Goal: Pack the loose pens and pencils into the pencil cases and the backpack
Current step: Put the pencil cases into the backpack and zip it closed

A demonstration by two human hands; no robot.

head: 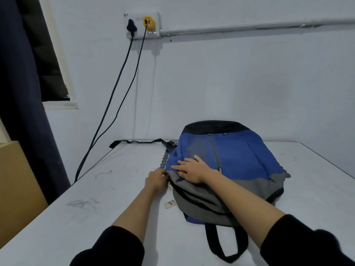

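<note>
A blue, grey and black backpack (240,156) lies flat on the white table (96,208), its black carry loop pointing toward me. My right hand (192,169) rests flat on the backpack's left side with fingers spread. My left hand (156,180) is at the backpack's left edge, fingers curled and pinching something small at the zipper line; what it pinches is hidden by the fingers. No pens, pencils or pencil cases are visible.
A grey scalloped strip (164,160) sticks out from under the backpack's left side. A small paper scrap (170,204) lies by the bag. A black strap (138,142) trails along the table's far edge. Two cables (115,104) hang from a wall socket (142,25). A cardboard box (17,189) stands left.
</note>
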